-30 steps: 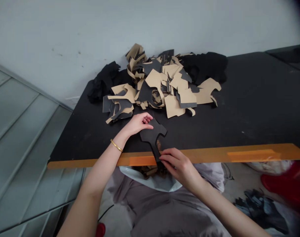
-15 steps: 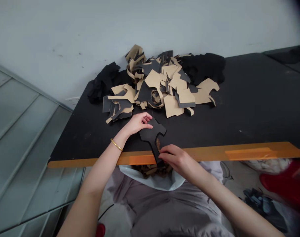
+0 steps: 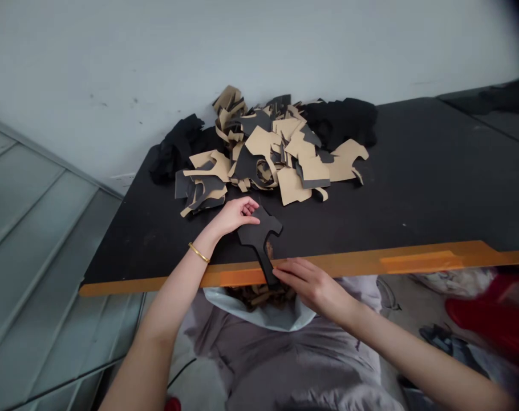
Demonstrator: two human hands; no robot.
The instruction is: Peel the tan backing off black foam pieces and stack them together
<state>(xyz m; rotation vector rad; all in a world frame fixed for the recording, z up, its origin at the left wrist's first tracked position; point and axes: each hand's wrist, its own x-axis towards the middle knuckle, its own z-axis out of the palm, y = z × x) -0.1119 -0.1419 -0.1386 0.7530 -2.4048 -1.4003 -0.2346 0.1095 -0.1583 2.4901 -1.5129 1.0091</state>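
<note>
A black T-shaped piece (image 3: 259, 228) lies near the table's front edge, its narrow end reaching over the orange-taped edge. My left hand (image 3: 238, 216) holds its wide upper part between thumb and fingers. At the narrow lower end, my right hand (image 3: 304, 279) has its fingers closed against the piece; its thumb is mostly hidden. Behind both hands lies a heap of tan and black cut pieces (image 3: 302, 154). Under the edge, a pale bag (image 3: 259, 319) with brownish scraps (image 3: 263, 297) inside rests in front of my body.
Dark bundles lie on both sides of the heap, at left (image 3: 176, 145) and right (image 3: 349, 123). The black tabletop (image 3: 413, 188) meets a pale wall (image 3: 251, 45). Orange tape (image 3: 422, 261) runs along the front edge. Red items (image 3: 477, 305) are at lower right.
The view has shifted slightly, moving the table and heap a little left and down in the picture. My right hand's fingers are flatter at the narrow end; my left hand keeps its hold.
</note>
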